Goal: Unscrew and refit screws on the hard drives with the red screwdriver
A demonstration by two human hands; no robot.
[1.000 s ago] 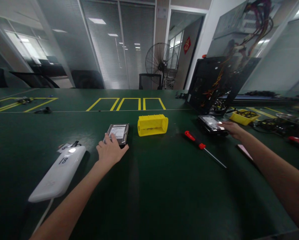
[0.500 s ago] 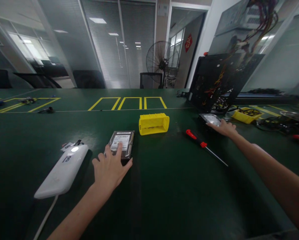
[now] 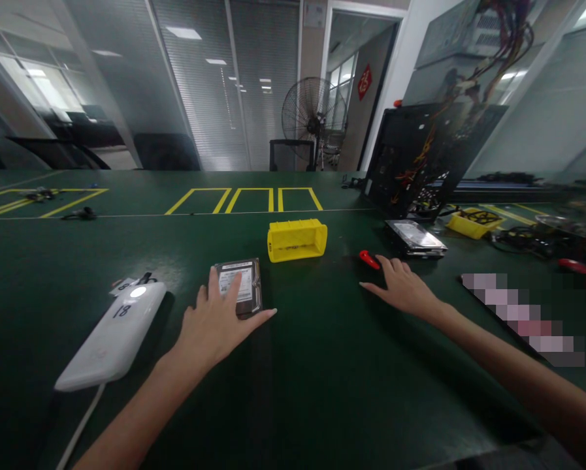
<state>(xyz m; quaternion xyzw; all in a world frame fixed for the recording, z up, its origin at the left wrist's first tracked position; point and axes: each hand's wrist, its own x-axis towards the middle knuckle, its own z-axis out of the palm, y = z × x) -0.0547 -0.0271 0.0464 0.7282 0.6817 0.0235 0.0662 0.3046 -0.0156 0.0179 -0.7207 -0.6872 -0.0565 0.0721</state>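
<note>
Head view: the red-handled screwdriver (image 3: 370,260) slants forward-left on the table (image 3: 322,378) from beneath the nearer right hand (image 3: 404,288), thumb and fingers parted (contact unclear), while the left hand (image 3: 211,326) rests spread, ungrasping, on a hard drive (image 3: 247,288).

1. The left hand (image 3: 213,329), fingers spread, lies over part of a labeled hard drive (image 3: 249,290) on a green table (image 3: 312,378).
2. The right hand (image 3: 406,286), thumb apart, arches over a red-handled screwdriver (image 3: 368,260), hiding most of it.
3. A yellow bin (image 3: 293,230) sits farther back, its open side facing the viewer.
4. Beyond the right hand, a second drive (image 3: 414,236) lies near a black computer case (image 3: 395,156).
5. At left rests a white device (image 3: 109,346) marked "18."
</note>
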